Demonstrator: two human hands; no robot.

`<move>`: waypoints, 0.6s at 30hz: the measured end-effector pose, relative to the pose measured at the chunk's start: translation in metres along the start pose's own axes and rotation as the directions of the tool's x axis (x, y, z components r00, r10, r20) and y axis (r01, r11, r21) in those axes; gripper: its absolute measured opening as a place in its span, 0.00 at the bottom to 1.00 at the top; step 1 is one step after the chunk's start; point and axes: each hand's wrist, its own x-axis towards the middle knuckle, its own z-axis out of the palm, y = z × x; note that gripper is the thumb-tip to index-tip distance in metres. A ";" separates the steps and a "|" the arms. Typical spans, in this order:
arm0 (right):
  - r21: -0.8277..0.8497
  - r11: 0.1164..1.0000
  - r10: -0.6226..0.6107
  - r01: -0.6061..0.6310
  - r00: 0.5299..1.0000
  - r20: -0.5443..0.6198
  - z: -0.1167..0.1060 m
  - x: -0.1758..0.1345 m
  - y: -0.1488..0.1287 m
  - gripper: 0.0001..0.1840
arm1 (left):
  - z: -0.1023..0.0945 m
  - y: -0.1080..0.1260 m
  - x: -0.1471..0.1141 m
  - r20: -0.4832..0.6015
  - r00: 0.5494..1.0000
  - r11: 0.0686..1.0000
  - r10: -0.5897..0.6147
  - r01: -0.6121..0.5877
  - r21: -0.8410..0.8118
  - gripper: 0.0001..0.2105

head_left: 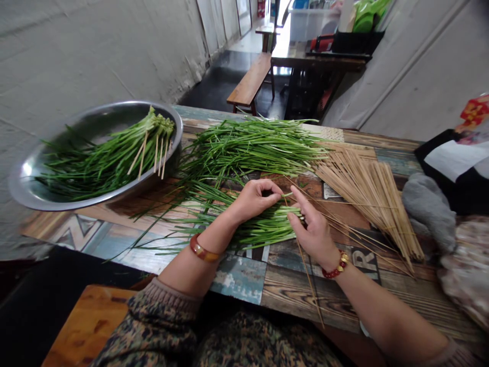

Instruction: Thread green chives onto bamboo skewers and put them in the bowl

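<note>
My left hand [255,201] is closed, its thumb and index finger pinching the pale end of a garlic chive [287,194]. Close by on the right, my right hand [311,229] has its index finger stretched out and its thumb apart; its other fingers are partly hidden. Between the hands a thin bamboo skewer [305,267] slants from the chive ends down past the table's front edge. What supports it I cannot make out. Under both hands lies a loose bunch of chives [267,227], white ends toward my right hand.
Behind my hands lies a larger chive heap [252,148]. Many bamboo skewers [367,199] fan out at the right, beside a grey cloth [428,209]. A steel basin [99,112] at the left holds skewered chives [126,153]. A bench [252,81] stands beyond the table.
</note>
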 end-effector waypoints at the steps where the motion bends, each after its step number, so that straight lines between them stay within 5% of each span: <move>1: -0.003 1.000 -0.004 0.004 1.000 0.001 0.000 0.000 0.000 0.31 | 0.000 0.000 0.000 -0.005 1.000 1.000 0.009 -0.009 0.010 0.06; 18: 0.008 1.000 0.030 -0.030 0.998 -0.049 0.002 0.001 -0.003 0.27 | 0.003 -0.001 0.000 -0.010 0.994 0.987 0.107 -0.105 0.118 0.05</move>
